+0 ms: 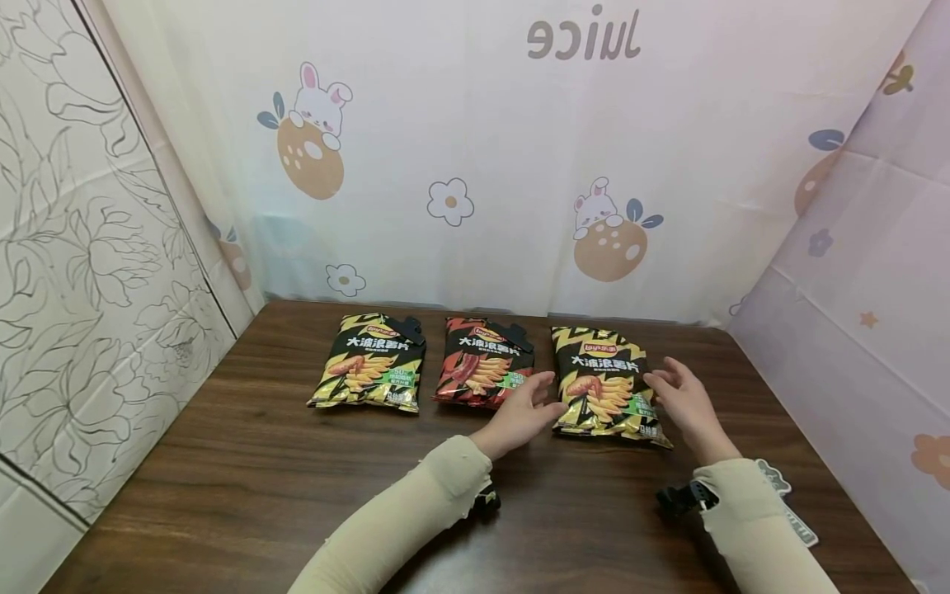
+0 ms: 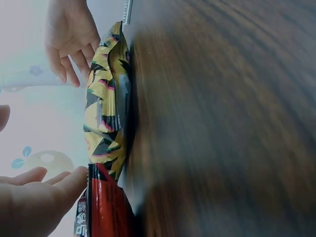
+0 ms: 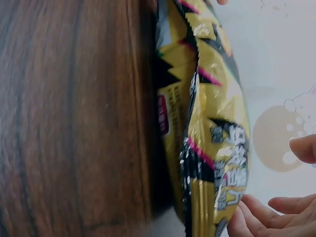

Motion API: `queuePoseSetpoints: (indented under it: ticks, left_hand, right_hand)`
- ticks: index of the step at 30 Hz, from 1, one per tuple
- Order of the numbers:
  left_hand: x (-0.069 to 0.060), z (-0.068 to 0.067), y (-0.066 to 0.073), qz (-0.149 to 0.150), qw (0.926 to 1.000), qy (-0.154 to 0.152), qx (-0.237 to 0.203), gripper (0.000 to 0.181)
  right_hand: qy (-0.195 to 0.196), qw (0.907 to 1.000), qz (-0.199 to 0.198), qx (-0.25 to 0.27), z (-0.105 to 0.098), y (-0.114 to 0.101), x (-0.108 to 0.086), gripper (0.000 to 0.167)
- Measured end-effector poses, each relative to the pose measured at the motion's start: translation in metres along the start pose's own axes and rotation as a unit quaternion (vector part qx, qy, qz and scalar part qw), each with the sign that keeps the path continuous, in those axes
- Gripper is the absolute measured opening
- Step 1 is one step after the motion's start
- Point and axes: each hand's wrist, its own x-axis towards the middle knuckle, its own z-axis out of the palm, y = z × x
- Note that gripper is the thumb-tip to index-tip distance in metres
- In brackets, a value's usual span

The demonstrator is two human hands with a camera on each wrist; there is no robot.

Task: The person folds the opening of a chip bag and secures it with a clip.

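Note:
Three chip bags lie in a row on the wooden table: a black and yellow one at left, a red one in the middle, another black and yellow one at right. The left hand hovers at the right bag's left edge, fingers relaxed and apart, close to the red bag. At the right bag's other side is the right hand, fingertips at its edge; in the right wrist view the fingers are beside or touching the bag. Whether either hand touches it firmly, I cannot tell.
Black clips sit on the tops of the left bag and red bag. A pale printed item lies partly under the right sleeve. Black wrist devices show at both cuffs. A patterned curtain stands behind the table.

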Motion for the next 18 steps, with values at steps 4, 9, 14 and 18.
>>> queuePoseSetpoints:
  ticks: [4, 9, 14, 18]
  left_hand:
    - [0.002, 0.005, 0.002, -0.015, 0.9998, -0.008, -0.001, 0.065]
    - [0.004, 0.012, 0.005, -0.029, 0.9995, -0.011, 0.009, 0.068]
    - [0.009, 0.021, 0.007, -0.038, 0.999, -0.005, 0.025, 0.068]
    - [0.012, 0.026, 0.008, -0.04, 0.9984, 0.003, 0.04, 0.068]
  right_hand:
    - [-0.01, 0.9998, 0.017, 0.005, -0.002, 0.006, 0.004, 0.078]
    - [-0.029, 0.9984, 0.05, 0.0, -0.002, 0.009, 0.007, 0.079]
    - [-0.046, 0.9966, 0.068, -0.004, -0.001, 0.008, 0.008, 0.079]
    - [-0.055, 0.9957, 0.075, 0.0, 0.001, 0.007, 0.009, 0.081]
